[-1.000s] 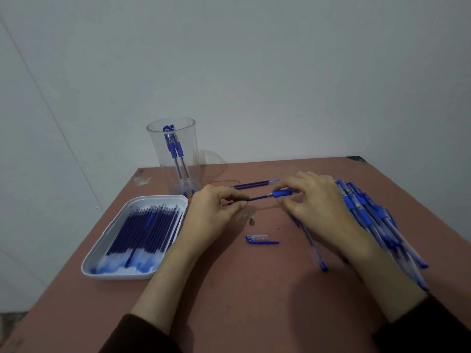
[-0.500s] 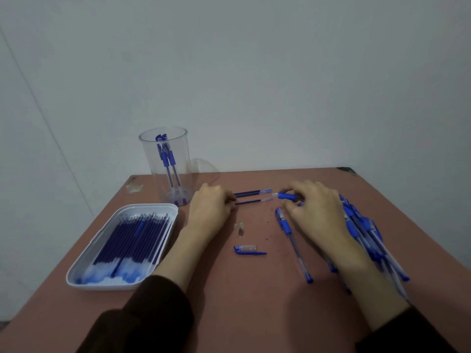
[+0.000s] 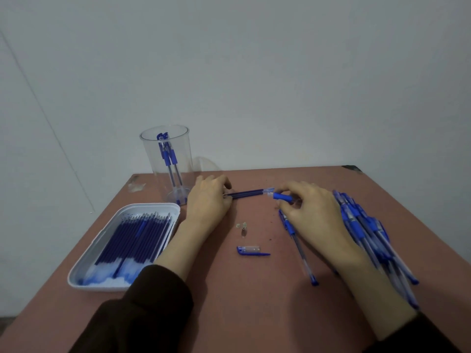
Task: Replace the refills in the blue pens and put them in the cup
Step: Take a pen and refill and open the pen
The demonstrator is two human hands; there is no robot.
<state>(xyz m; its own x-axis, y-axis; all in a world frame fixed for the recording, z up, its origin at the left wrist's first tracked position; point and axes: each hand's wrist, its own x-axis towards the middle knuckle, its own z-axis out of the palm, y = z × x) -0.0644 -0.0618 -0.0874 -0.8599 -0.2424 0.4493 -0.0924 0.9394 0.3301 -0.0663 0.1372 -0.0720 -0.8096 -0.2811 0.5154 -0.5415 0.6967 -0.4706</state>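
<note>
Blue pens [image 3: 167, 155], two or three, stand finished in the cup [image 3: 150, 159] at eleven o'clock, and a large pile [image 3: 369, 230] waits at three. Head view: left hand [image 3: 207, 202] pinches a refill [image 3: 247, 193], right hand [image 3: 313, 215] pinches the barrel [image 3: 281, 196], seemingly mid-swap.

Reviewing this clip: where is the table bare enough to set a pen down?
Bare: the near table strip between both sleeves, below the pen cap; also the far edge right of the cup. Crowded: tray at left, pen pile at right, small parts mid-table.
</note>
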